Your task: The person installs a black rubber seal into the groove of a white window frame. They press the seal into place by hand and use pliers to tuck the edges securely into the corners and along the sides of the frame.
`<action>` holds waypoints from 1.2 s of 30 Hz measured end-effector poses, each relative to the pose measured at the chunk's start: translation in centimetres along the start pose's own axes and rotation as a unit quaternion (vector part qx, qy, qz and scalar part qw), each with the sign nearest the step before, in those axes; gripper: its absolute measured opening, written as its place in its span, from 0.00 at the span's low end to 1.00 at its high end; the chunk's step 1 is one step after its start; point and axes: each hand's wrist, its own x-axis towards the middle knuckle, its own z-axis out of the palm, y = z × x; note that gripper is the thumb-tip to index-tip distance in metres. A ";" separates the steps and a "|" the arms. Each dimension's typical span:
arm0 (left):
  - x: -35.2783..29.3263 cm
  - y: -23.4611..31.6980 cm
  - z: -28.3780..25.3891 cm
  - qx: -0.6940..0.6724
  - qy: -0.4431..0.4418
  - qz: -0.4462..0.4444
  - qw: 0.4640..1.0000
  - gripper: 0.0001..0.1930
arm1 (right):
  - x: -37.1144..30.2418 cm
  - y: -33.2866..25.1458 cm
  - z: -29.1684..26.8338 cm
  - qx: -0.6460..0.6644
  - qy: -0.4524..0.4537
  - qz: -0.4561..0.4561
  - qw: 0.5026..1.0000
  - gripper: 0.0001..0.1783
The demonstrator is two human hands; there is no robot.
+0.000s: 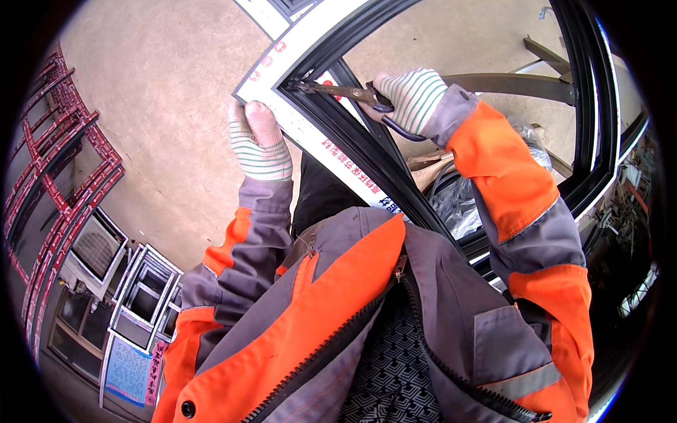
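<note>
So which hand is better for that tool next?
Probably the right hand: it grips the tool, whose tip is at a corner of the frame. The left hand is beside its outer edge.

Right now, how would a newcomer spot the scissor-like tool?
Find the large black-and-white frame, upper right. The right hand, in a striped glove, is over its opening. From it the scissor-like tool points left, toward the frame's corner: brownish metal with dark curved handles, unlike the straight black bars nearby.

The left grip pointed away, left forearm below it; the right grip was curled closed, right forearm slanting rightward below it.
</note>
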 end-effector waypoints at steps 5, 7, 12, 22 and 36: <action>-0.1 0.0 -0.3 0.024 -0.006 0.022 0.999 0.22 | -1.0 -1.4 -1.3 0.046 -0.036 0.038 0.998 0.20; -0.2 0.4 -0.4 0.040 -0.009 0.011 0.999 0.23 | -1.1 -1.2 -1.7 0.020 -0.026 0.036 0.999 0.20; -0.2 1.3 0.1 0.040 -0.013 0.014 0.999 0.26 | -1.0 -1.0 -2.6 -0.060 0.035 0.013 0.998 0.20; 0.4 2.5 0.4 0.071 -0.049 0.010 0.996 0.24 | -1.1 -0.8 -1.6 0.019 0.021 0.019 0.999 0.12; 0.3 3.0 0.4 0.063 -0.033 -0.017 0.997 0.25 | -2.1 -1.5 -1.5 0.052 0.038 0.050 0.997 0.10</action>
